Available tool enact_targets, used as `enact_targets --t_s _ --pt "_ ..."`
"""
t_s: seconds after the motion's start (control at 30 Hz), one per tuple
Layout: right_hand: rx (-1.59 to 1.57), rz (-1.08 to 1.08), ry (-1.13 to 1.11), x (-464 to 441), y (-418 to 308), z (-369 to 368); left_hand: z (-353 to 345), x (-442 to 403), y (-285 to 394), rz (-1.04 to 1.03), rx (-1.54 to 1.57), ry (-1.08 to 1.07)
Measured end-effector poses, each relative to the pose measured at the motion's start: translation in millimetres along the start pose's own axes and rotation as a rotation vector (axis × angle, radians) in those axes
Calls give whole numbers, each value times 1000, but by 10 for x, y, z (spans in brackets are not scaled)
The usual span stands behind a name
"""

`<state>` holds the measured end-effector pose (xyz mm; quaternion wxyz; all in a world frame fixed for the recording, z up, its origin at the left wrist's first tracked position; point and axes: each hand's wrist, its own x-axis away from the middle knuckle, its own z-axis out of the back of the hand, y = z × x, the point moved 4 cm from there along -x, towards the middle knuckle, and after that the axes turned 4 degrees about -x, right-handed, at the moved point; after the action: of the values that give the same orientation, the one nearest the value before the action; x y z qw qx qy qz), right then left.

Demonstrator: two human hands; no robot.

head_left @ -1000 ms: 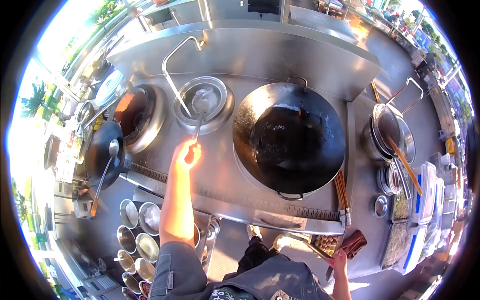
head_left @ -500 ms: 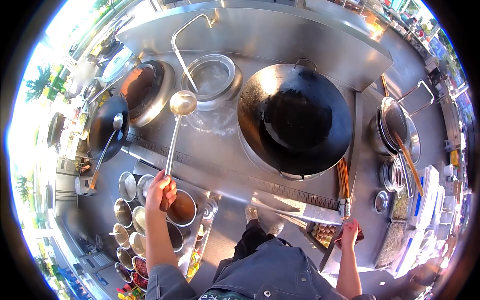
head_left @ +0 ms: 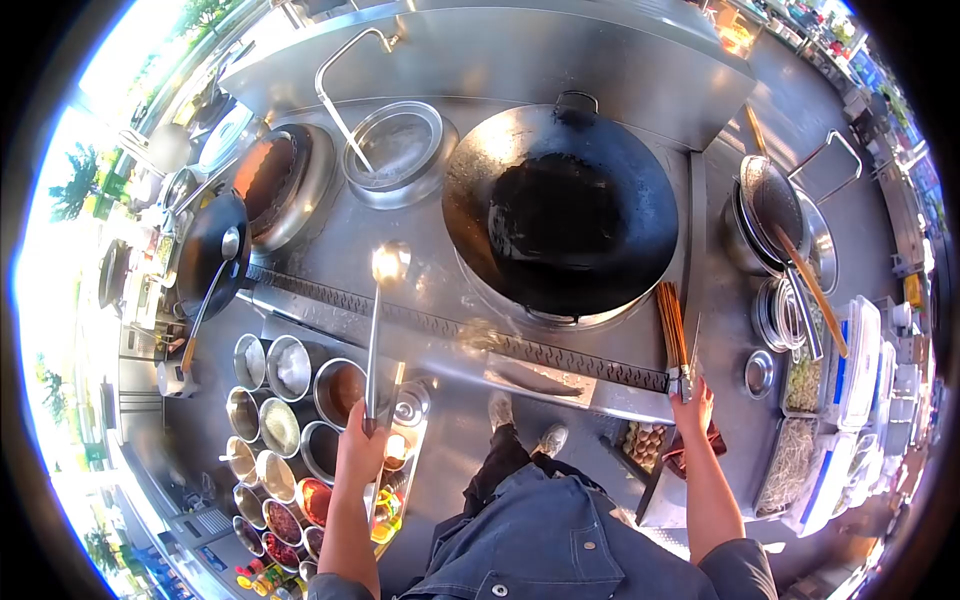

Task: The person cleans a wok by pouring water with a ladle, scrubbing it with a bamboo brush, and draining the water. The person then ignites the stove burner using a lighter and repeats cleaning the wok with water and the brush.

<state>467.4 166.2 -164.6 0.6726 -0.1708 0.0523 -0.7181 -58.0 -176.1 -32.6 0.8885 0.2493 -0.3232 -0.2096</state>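
My left hand [head_left: 360, 450] is closed round the dark grip of a long-handled metal ladle [head_left: 388, 265]. The bowl of the ladle catches bright light above the front of the steel range, left of the large black wok [head_left: 560, 215]. Dark wet patches show inside this wok. My right hand [head_left: 692, 408] is at the bound end of a bamboo wok brush [head_left: 672, 325] at the range's right front corner. Its fingers appear wrapped round that end, though they are partly hidden. Beneath this hand is a dark red cloth [head_left: 705, 450].
Left of the wok, a tap [head_left: 335, 105] reaches over a round water pot [head_left: 435, 150]. Metal seasoning containers [head_left: 278, 425] stand at lower left. A second wok [head_left: 205, 265] holds another ladle. Strainers and basins [head_left: 770, 210], plus food trays [head_left: 785, 480], are at right.
My left hand has lowered the ladle away from the water pot, towards the range's front edge. My right hand has moved up from the red cloth to the brush. The view has shifted slightly.
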Motion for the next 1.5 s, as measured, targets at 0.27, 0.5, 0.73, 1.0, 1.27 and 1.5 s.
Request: enact_targets --t_s 0.27,0.5,0.73,1.0,1.27,1.5 --pt "109 -44 -89 -67 -2 -224 360 -1245 579 -248 -214 257" --pt "-757 -429 -239 111 33 -69 432 -2718 1114 -349 -500 362" --pt "-1963 -656 -316 907 -474 545 379 -3524 1398 159 523 -209" --pt "-1701 -303 -156 724 -1595 981 419 -2564 1491 -24 1335 -588" --pt "-871 37 -214 34 -2392 1061 722 -1112 1819 -40 1187 -572" --pt "-125 539 -305 -361 -2831 1162 140 -419 1581 32 694 -593"
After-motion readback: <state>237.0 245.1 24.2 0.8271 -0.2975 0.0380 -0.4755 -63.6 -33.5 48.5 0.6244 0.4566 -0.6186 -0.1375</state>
